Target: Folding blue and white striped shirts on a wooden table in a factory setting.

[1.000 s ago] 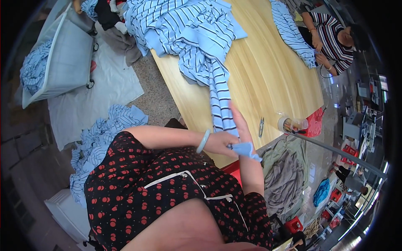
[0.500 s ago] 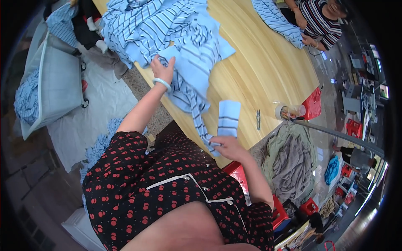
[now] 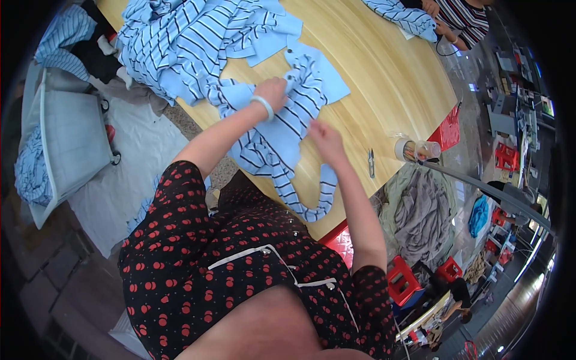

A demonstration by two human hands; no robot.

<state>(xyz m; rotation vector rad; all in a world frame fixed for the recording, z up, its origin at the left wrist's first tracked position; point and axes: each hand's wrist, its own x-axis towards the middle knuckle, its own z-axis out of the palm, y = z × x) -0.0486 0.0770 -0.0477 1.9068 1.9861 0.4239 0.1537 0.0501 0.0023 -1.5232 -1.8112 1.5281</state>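
A light blue shirt with dark stripes [image 3: 277, 135] lies spread at the near left side of the wooden table [image 3: 384, 78]. My left hand [image 3: 273, 94], wearing a pale bangle, is on its upper part with fingers curled into the cloth. My right hand [image 3: 327, 141] is closed just off the shirt's right edge, slightly blurred; whether it pinches any cloth is hidden. A narrow striped strip of the shirt [image 3: 306, 211] curves along the near table edge, its end beside my right wrist.
More striped shirts [image 3: 174, 45] are heaped at the far left. Thread snips [image 3: 371, 163] and a clear cup of small tools [image 3: 408, 150] lie to the right. A grey cart [image 3: 75, 132] stands left; grey cloth [image 3: 420, 216] lies right. A co-worker [image 3: 459, 21] handles striped fabric opposite.
My right hand has let go of the narrow strip and moved up to the shirt's right edge. My left hand has moved right, farther onto the shirt, which now lies more spread.
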